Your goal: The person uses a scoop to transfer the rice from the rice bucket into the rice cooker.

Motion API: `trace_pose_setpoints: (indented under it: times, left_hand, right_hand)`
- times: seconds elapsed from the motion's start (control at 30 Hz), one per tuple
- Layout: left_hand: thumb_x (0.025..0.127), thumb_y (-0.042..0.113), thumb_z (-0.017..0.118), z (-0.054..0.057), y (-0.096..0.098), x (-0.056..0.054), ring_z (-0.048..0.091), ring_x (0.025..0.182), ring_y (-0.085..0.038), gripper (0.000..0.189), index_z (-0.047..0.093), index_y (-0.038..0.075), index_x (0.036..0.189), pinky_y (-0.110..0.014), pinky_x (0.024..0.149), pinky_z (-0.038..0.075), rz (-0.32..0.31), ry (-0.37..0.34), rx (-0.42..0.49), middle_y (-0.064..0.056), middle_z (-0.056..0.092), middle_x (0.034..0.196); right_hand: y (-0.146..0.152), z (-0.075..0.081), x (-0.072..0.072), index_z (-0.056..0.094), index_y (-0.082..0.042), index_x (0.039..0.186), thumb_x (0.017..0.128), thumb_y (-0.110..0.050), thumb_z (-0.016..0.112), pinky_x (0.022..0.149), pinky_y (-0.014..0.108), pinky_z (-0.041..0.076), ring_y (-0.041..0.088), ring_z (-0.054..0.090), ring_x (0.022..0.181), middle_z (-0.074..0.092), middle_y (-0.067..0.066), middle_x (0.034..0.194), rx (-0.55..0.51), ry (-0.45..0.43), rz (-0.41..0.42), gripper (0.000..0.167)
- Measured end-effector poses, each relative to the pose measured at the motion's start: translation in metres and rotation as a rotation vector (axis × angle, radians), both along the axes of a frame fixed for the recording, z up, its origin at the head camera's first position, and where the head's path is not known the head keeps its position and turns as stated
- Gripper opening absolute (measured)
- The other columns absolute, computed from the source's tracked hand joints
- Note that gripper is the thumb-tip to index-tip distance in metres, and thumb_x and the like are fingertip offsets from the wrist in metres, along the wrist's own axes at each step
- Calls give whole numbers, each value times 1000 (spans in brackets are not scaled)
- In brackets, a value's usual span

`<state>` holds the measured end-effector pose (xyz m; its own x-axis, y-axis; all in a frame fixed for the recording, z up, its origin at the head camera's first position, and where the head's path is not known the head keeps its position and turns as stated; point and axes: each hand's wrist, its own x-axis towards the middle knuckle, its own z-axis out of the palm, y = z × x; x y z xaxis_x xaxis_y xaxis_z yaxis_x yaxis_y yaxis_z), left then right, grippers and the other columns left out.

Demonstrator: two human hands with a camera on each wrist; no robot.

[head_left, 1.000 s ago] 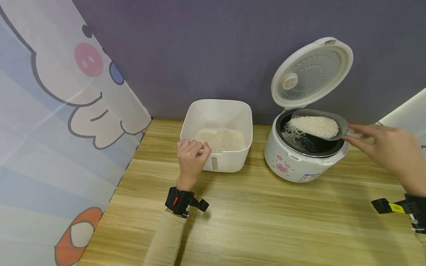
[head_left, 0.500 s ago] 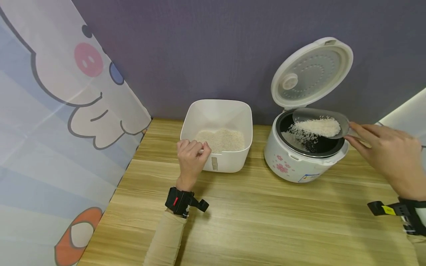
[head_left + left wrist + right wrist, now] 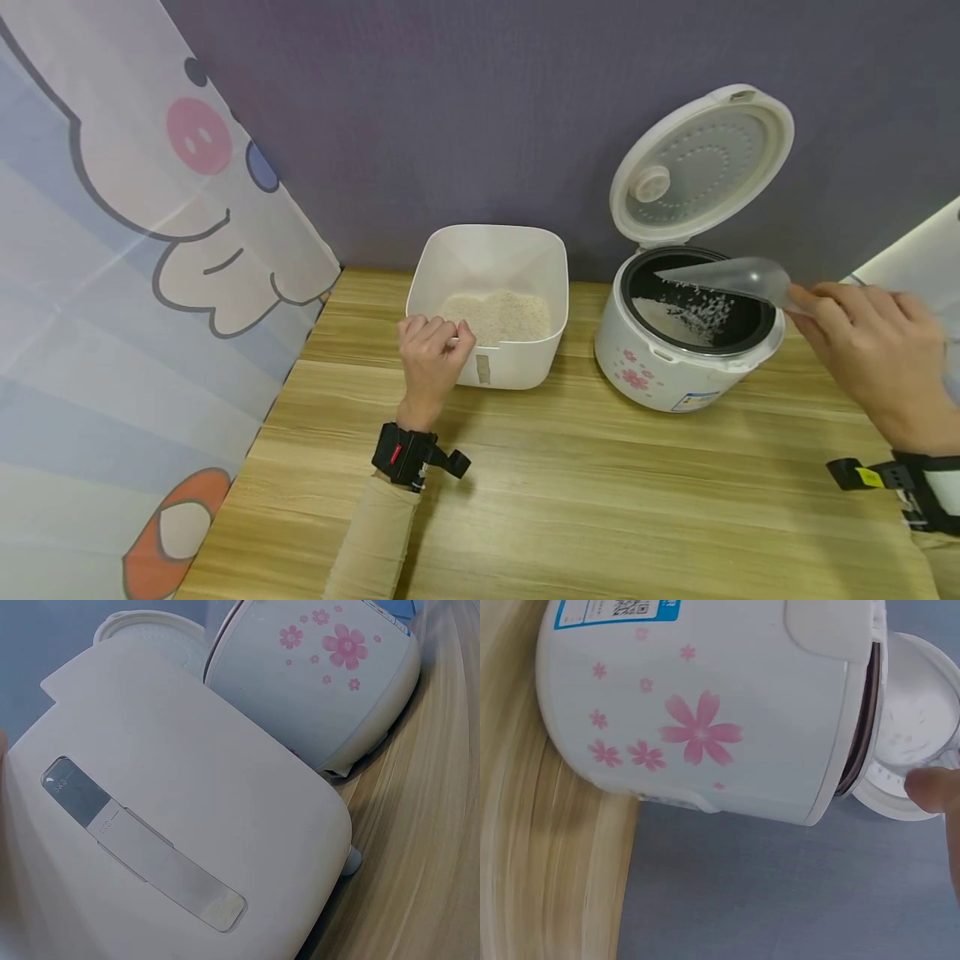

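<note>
My right hand point(image 3: 877, 354) grips the handle of a clear plastic scoop point(image 3: 750, 277), which is tipped over with its bowl facing down above the rice cooker point(image 3: 641, 375). Loose grains fall from it into the black inner pot point(image 3: 738, 333), where white rice point(image 3: 658, 318) lies at the left. In the right wrist view, a finger point(image 3: 930, 787) shows at the scoop, beside the cooker's mouth. At the left, my left hand point(image 3: 435, 354) grips the front rim of a white rice bin point(image 3: 525, 362). Rice point(image 3: 504, 315) covers the bin's bottom. The left wrist view shows its level window point(image 3: 150, 847).
The cooker's round lid point(image 3: 701, 167) stands raised at the back, near the dark wall point(image 3: 450, 108). Bin and cooker stand apart on a wood-grain table point(image 3: 562, 500). A cartoon-printed cloth point(image 3: 97, 333) hangs along the left side.
The scoop has rolled from upright, heaped with rice, to bowl-down as its rice poured into the pot. My right wrist turned and shifted slightly left. The left hand stayed on the bin.
</note>
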<state>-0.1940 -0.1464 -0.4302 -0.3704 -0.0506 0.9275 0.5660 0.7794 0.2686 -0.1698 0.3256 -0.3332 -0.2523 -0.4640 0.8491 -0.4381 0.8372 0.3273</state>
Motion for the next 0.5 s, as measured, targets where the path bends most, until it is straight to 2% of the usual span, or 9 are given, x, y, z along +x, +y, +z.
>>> trace_pose_setpoints:
  times: [0.07,0.13,0.3,0.43,0.5]
  left_hand:
    - [81,4,67,0,0,0,38,54,-23,38,43,8,52,-43,72,40,1,0,-2,-2,40,47]
    - [81,4,67,1,0,0,38,54,-23,38,43,8,52,-43,72,40,1,-1,-3,-2,41,47]
    - [81,3,67,2,0,1,39,54,-23,38,43,8,52,-42,73,40,-4,-3,0,-1,41,48]
    - [80,1,66,2,1,1,38,54,-22,37,43,8,52,-42,72,39,-12,17,-4,-1,40,47]
    - [79,1,66,2,1,0,38,54,-22,37,43,8,52,-42,72,39,-12,29,-6,-1,40,47]
  right_hand:
    - [-2,0,0,63,5,85,107,-21,54,54,55,39,45,59,61,69,22,84,20,31,16,35]
    - [-3,-1,0,57,5,81,106,-21,54,52,53,37,44,58,60,68,21,83,33,52,25,36]
    - [-2,-1,5,63,3,92,107,-19,48,51,50,36,42,60,65,69,21,89,107,21,21,30]
    - [-3,1,9,63,-1,103,102,-1,50,51,47,33,40,59,69,68,19,94,173,31,41,14]
    - [-4,2,10,62,-2,107,99,8,50,51,45,32,38,56,69,65,18,93,209,39,49,17]
